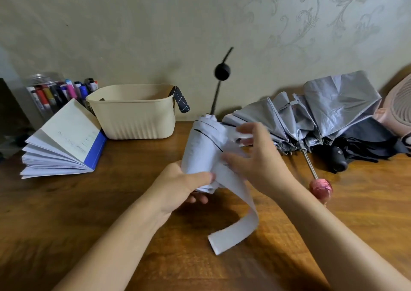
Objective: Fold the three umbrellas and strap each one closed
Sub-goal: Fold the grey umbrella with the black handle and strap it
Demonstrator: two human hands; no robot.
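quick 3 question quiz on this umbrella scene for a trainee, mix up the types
1. True or false: the strap of the white umbrella is already fastened round it.
2. The pink knob ends the shaft of: A the white umbrella, B the silver umbrella, C no umbrella.
3. Fill in: the open book lies to the ___ of the basket.

Key: 1 false, the strap hangs loose; 2 B; 3 left.
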